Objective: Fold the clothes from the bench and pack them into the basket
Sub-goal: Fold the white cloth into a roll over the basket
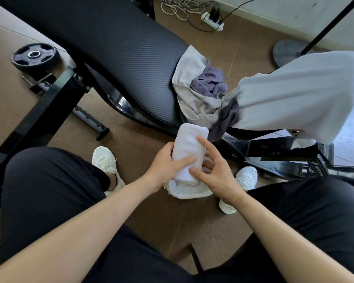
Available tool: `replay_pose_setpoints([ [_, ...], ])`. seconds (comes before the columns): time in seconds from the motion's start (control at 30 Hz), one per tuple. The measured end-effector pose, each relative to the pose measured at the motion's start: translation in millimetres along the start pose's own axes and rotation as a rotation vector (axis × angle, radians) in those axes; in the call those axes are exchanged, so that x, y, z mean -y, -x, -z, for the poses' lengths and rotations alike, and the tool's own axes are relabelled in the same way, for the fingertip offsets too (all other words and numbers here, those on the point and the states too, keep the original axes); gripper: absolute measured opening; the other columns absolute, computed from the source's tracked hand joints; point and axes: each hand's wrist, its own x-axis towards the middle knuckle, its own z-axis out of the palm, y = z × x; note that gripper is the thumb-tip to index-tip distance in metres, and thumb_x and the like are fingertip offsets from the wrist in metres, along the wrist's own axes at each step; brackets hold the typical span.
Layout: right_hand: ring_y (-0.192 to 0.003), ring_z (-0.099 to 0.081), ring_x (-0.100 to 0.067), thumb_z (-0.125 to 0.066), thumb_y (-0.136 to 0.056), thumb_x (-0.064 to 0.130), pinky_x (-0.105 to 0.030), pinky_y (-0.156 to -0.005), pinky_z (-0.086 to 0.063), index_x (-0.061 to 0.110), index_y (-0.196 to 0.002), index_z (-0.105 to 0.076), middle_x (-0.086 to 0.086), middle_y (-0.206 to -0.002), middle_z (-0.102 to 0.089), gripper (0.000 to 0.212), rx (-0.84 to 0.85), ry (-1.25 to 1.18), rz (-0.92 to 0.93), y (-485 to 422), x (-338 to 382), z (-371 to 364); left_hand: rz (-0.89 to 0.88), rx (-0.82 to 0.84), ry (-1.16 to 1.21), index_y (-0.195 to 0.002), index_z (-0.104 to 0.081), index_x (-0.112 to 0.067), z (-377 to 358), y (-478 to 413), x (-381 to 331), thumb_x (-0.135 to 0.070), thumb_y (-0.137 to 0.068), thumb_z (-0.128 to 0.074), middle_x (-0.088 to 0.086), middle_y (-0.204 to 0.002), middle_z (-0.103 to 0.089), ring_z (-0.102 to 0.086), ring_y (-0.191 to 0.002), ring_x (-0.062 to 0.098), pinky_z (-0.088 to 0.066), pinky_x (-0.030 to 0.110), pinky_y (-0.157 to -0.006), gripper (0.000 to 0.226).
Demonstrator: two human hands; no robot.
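Head view. Left hand [168, 164] is wrapped round the rolled white towel [189, 148], thumb laid across it. Right hand [217, 174] is spread, straight fingers resting on the roll's right side. The roll is held between both hands. Judged soft, light and prone to unrolling, so best gripped round its middle. An unfolded clothes pile [204, 92] lies just beyond the hands on the bench [121, 58].

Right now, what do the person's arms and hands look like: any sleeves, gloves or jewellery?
Both the left hand and the right hand are bare: no gloves, and no rings show on the fingers. The forearms are uncovered up to the picture's edge, with no sleeve, watch or bracelet in view. The person wears black trousers and white shoes.
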Motion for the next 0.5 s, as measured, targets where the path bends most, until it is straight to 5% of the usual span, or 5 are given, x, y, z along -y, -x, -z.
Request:
replay_pose_setpoints([
  [0.2, -0.114, -0.067, -0.022, -0.08, -0.086, 0.017, -0.047, -0.095, -0.058, 0.045, -0.145, -0.042, -0.006, -0.132, -0.059, 0.075, -0.057, -0.061, -0.136, -12, -23, 7, -0.005, 0.062, -0.065, -0.143, -0.05, -0.029, 8, -6, 9, -0.035, -0.088, -0.078, -0.013, -0.129, -0.062, -0.063, -0.116, 0.008, -0.057, 0.031, -0.092, 0.062],
  [0.5, -0.122, -0.055, -0.023, -0.075, -0.09, 0.021, -0.039, -0.095, -0.058, 0.045, -0.141, -0.039, 0.002, -0.142, -0.044, 0.067, 0.096, 0.115, -0.33, -42, -111, 7, 0.012, -0.015, -0.4, -0.134, -0.062, -0.029, 27, -12, 17, -0.032, -0.088, -0.076, -0.013, -0.119, -0.066, -0.067, -0.097, 0.005, -0.058, 0.033, -0.089, 0.048],
])
